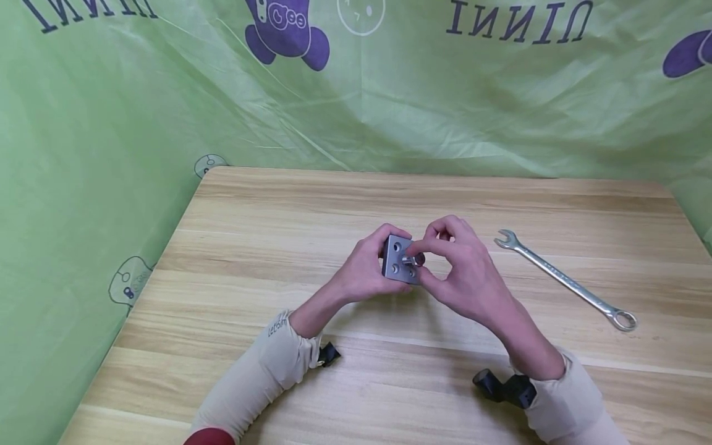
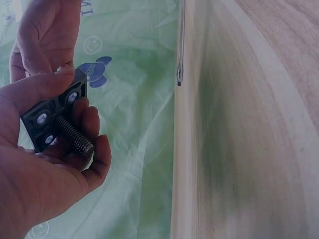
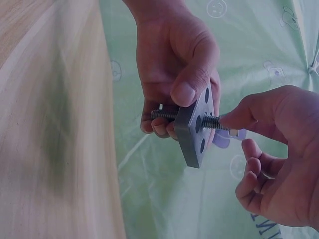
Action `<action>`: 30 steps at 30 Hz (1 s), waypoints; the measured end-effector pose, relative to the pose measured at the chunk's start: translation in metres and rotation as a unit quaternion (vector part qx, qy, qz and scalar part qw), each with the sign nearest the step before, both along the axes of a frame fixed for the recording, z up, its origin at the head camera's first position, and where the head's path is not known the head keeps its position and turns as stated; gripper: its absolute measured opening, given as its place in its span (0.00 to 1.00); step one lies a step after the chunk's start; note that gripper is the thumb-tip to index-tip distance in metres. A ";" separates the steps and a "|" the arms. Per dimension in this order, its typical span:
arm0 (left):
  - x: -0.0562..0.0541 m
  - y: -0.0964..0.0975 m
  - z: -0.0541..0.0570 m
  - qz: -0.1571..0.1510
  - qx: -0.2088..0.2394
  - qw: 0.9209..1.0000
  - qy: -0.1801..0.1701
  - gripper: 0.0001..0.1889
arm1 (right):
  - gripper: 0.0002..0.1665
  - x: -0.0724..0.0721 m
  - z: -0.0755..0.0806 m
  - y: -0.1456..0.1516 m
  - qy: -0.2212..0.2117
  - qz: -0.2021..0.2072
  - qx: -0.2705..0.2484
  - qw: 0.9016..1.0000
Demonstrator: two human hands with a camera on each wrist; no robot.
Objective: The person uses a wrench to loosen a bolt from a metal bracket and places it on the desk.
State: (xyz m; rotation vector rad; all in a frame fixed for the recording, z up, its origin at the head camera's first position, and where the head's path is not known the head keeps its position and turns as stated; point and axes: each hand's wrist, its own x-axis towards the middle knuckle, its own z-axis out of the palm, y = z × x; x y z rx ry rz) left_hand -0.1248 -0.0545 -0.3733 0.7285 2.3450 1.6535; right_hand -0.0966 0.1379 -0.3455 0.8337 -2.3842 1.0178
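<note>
Plate [image 1: 397,259], gripped by left hand [image 1: 367,267]; bolt [image 1: 412,260] through it, pinched by right hand [image 1: 467,272]; sleeve [image 1: 272,355] lettered "Let…"; curtain [image 1: 400,111] lettered "INNI".

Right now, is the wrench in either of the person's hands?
No, the wrench lies on the wooden table, apart from both the left hand and the right hand.

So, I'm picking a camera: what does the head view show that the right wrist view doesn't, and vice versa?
Only the head view: the long silver metal wrench.

Only the right wrist view: the threaded end of the silver metal bolt, jutting from the square grey metal plate on the side away from the right hand.

Both: the left hand gripping the plate, the right hand touching the bolt, and the pale wooden table.
</note>
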 end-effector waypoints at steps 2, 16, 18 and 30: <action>0.000 0.000 0.000 0.001 0.001 1.000 -0.002 0.36 | 0.17 0.000 0.000 0.000 0.001 0.002 0.003 1.000; 0.000 -0.001 0.000 -0.007 0.002 1.000 -0.002 0.37 | 0.17 0.003 0.001 -0.002 -0.031 -0.108 0.048 0.992; 0.000 -0.001 0.001 -0.008 0.001 1.000 -0.003 0.37 | 0.16 0.003 0.001 -0.003 -0.028 -0.119 0.050 0.991; -0.001 -0.001 0.000 -0.006 -0.005 1.000 0.001 0.37 | 0.10 0.004 0.000 -0.004 -0.023 -0.110 0.037 0.993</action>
